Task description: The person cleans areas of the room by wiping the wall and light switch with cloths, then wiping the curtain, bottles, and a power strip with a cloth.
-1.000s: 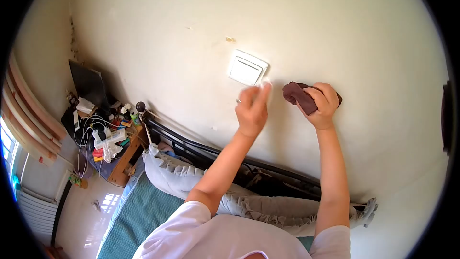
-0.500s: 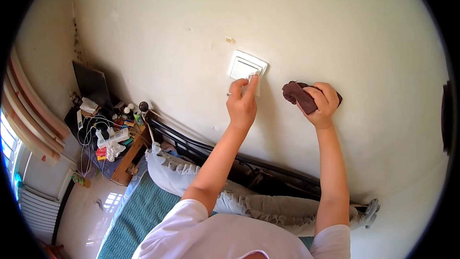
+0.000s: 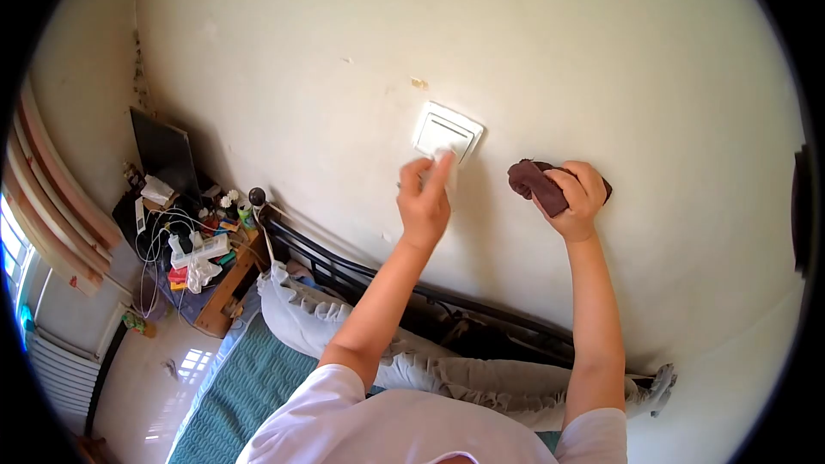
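A white wall switch (image 3: 447, 129) is set in the pale wall. My left hand (image 3: 424, 208) is at its lower edge, index finger stretched up and the other fingers curled. At that fingertip shows a bit of white tissue (image 3: 444, 155), mostly hidden by the hand. A ring is on one of the left fingers. Further right, my right hand (image 3: 579, 199) is closed around a folded dark brown cloth (image 3: 541, 186), which sits close to or against the wall; which of the two I cannot tell.
Below is a bed with a black metal headboard (image 3: 344, 270), grey ruffled pillows (image 3: 296, 302) and a teal quilted cover (image 3: 249, 382). A cluttered bedside table (image 3: 225, 294) holds a power strip (image 3: 201, 251), cables and a dark monitor (image 3: 163, 153). Striped curtains (image 3: 53, 198) hang at the left.
My left hand has slid down and slightly left, from the switch's lower right part to its lower edge. The right hand still grips the cloth in nearly the same spot. The view has shifted slightly.
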A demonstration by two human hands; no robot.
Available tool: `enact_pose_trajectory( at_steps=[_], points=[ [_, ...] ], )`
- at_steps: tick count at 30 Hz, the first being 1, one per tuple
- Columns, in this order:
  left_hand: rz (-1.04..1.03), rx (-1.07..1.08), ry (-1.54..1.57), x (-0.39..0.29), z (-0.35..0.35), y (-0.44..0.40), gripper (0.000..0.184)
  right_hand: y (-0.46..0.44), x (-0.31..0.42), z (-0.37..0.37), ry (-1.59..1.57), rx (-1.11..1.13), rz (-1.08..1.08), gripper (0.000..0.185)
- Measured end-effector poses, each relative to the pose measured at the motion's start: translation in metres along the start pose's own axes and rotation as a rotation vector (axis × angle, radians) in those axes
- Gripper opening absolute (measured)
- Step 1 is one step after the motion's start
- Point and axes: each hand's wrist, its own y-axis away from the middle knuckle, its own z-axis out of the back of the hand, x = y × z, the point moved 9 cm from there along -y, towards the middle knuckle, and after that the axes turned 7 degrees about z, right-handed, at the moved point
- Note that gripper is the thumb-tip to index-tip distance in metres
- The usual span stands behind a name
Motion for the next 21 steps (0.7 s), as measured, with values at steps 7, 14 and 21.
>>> enact_pose_trajectory(
  at_steps=[7,14,21],
  points=[
    [-0.007,-0.061,-0.237,0.017,-0.001,-0.028,0.056,-0.002,0.001,0.001,0.0,0.007,-0.01,0.028],
    [-0.151,-0.003,-0.226,0.014,-0.006,-0.027,0.056,-0.002,0.001,0.0,-0.01,0.012,-0.025,0.027],
    [-0.119,-0.041,-0.121,0.015,0.008,-0.028,0.057,0.0,-0.001,0.0,-0.012,0.007,-0.026,0.025]
  ],
)
